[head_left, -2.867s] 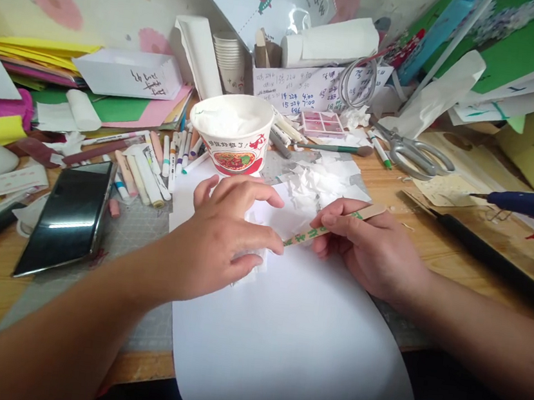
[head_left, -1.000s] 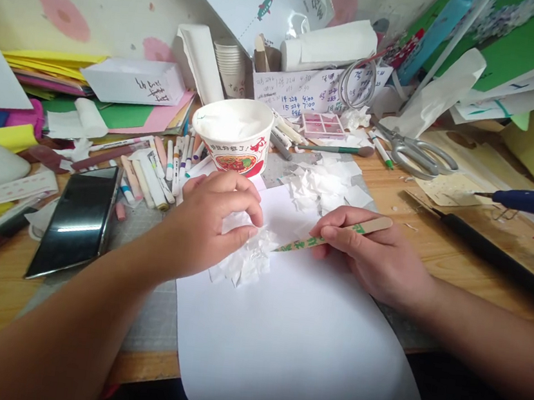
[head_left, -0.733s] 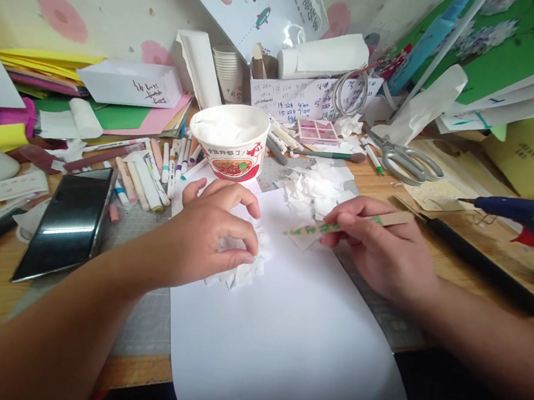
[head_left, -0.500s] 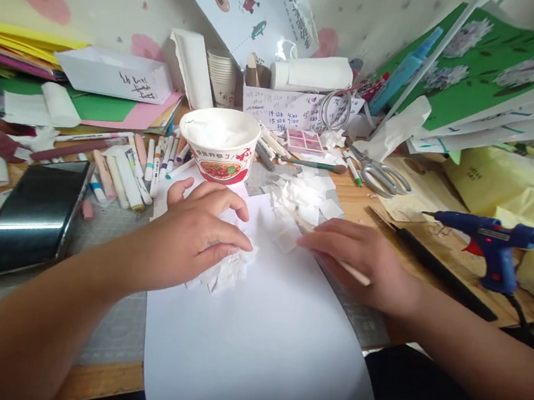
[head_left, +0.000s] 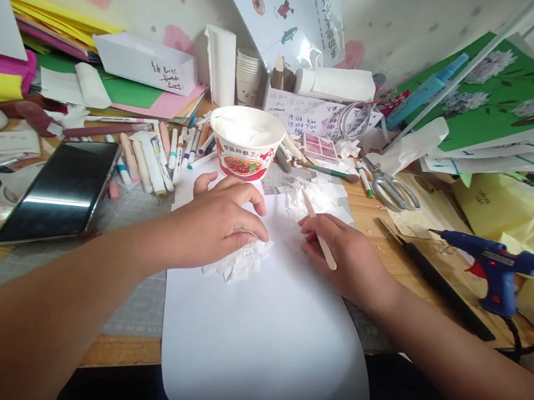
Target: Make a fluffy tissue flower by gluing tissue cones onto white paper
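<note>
My left hand (head_left: 225, 224) rests over a clump of crumpled white tissue pieces (head_left: 234, 266). Its fingers are curved and spread, thumb and forefinger touching the clump's upper edge. Part of the clump is hidden under the palm. Pinched in my right hand (head_left: 348, 255) is a flat wooden craft stick (head_left: 324, 243), slanting up to the left toward a loose pile of white tissue squares (head_left: 320, 197). Beneath both hands lies a large white paper sheet (head_left: 259, 342), its near edge curling over the table edge. A white paper bowl (head_left: 244, 152) with red print stands just beyond my left hand.
Several markers (head_left: 155, 160) and a black phone (head_left: 59, 187) lie at left. Scissors (head_left: 390, 183) lie beyond my right hand. At right are a blue glue gun (head_left: 497, 261) and a long black-handled tool (head_left: 442, 283). A lettered box (head_left: 306, 117) stands behind.
The view has shifted, so things sit further right. My right hand has turned; the stick now points up over the tissue pile. My left hand stays over the clump.
</note>
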The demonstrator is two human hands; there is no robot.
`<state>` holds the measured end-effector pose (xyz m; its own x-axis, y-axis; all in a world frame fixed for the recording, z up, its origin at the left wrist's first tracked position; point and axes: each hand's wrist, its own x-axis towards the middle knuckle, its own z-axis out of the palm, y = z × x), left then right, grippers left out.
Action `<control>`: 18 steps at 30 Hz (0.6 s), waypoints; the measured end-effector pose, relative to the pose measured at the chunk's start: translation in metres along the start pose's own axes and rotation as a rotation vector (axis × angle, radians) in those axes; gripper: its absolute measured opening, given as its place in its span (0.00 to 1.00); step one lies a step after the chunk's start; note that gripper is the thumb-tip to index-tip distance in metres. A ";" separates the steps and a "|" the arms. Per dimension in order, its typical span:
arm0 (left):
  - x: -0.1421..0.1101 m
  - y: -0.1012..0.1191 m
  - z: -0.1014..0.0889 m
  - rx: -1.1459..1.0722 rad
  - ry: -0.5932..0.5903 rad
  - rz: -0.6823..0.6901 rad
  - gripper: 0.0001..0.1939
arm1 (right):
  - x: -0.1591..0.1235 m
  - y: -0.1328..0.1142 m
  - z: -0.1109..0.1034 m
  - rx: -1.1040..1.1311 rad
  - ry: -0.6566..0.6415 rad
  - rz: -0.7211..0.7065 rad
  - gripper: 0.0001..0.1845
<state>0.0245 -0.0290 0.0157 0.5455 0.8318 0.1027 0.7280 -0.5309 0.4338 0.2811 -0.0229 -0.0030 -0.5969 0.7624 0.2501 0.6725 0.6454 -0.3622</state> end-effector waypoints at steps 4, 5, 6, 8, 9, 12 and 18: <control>0.001 0.003 -0.006 -0.041 0.120 -0.051 0.12 | 0.001 0.000 -0.002 0.105 0.074 0.017 0.07; 0.001 0.004 -0.008 -0.062 0.155 -0.065 0.11 | 0.001 -0.003 -0.004 0.144 0.102 0.001 0.07; 0.001 0.006 -0.010 -0.090 0.182 -0.074 0.10 | 0.000 -0.006 -0.007 0.186 0.135 -0.025 0.08; 0.000 0.009 -0.015 -0.157 0.175 -0.082 0.10 | -0.001 -0.017 -0.013 0.271 0.185 -0.085 0.09; -0.001 0.010 -0.017 -0.189 0.139 -0.082 0.11 | -0.001 -0.024 -0.016 0.309 0.197 -0.115 0.10; -0.005 0.012 -0.020 -0.250 -0.024 -0.111 0.16 | -0.002 -0.045 -0.022 0.391 0.152 -0.183 0.12; -0.012 0.010 -0.025 -0.316 -0.213 -0.040 0.06 | -0.005 -0.060 -0.008 0.508 0.073 -0.172 0.14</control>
<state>0.0149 -0.0405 0.0409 0.6171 0.7812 -0.0940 0.6050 -0.3948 0.6914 0.2477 -0.0649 0.0245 -0.6358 0.6606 0.3992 0.2606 0.6706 -0.6946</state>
